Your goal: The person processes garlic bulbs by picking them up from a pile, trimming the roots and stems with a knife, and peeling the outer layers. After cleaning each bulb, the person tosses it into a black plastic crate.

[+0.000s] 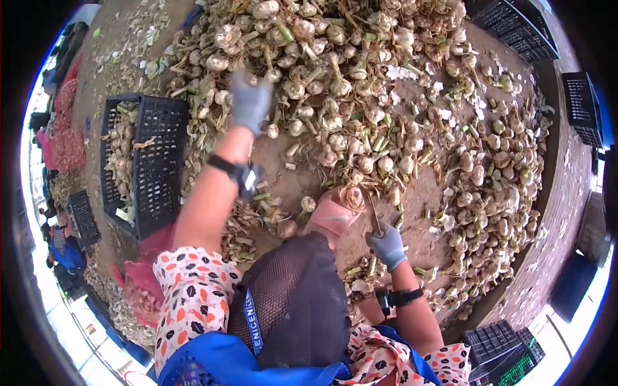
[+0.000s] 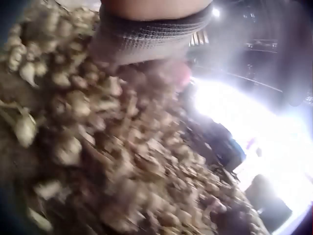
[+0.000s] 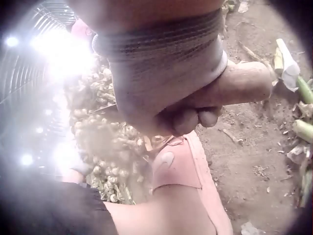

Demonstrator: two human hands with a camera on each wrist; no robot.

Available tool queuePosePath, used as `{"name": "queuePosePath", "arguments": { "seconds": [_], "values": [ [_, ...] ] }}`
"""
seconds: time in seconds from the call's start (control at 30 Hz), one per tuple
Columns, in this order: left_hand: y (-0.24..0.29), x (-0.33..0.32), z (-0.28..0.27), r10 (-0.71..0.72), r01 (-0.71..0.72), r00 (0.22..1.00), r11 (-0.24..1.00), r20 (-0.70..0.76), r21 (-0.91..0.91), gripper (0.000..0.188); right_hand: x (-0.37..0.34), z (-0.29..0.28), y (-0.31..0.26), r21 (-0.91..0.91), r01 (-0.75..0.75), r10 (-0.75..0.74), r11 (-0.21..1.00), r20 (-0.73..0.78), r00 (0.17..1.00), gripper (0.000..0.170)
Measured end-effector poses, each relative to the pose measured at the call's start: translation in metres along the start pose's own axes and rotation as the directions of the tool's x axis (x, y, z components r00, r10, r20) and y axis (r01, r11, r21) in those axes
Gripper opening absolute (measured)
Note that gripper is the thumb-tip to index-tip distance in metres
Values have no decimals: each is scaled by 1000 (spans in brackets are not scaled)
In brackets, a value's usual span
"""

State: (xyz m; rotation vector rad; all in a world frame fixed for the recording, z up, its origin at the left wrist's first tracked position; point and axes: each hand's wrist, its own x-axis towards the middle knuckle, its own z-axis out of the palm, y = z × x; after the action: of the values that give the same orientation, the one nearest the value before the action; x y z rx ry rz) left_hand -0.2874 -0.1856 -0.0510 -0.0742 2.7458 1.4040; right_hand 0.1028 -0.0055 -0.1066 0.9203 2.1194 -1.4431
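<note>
In the head view my left hand, in a grey glove with bare fingertips, is blurred over the near left side of a large heap of garlic bulbs with stems. Its fingers reach out toward the bulbs, and no bulb shows in its grasp. My right hand, gloved alike, grips a knife beside a pink shoe. The right wrist view shows the knife's wooden handle sticking out of the curled fingers. Most of the blade is hidden there by the hand.
A black crate with garlic stands at the left. Another spread of garlic lies to the right, along a low ledge. Cut stems litter the soil near the shoe. More black crates stand at the far right.
</note>
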Motion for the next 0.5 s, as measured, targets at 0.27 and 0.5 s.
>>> {"name": "queuePosePath", "arguments": {
  "seconds": [0.27,0.5],
  "values": [
    [-57,109,-35,-402,414,907,794,-126,445,88,-6,-2,2,-37,-67,69,997,61,996,25],
    [-40,-4,-3,-73,41,885,996,461,78,64,4,-19,-43,-134,40,-38,990,18,999,23]
  ]
}}
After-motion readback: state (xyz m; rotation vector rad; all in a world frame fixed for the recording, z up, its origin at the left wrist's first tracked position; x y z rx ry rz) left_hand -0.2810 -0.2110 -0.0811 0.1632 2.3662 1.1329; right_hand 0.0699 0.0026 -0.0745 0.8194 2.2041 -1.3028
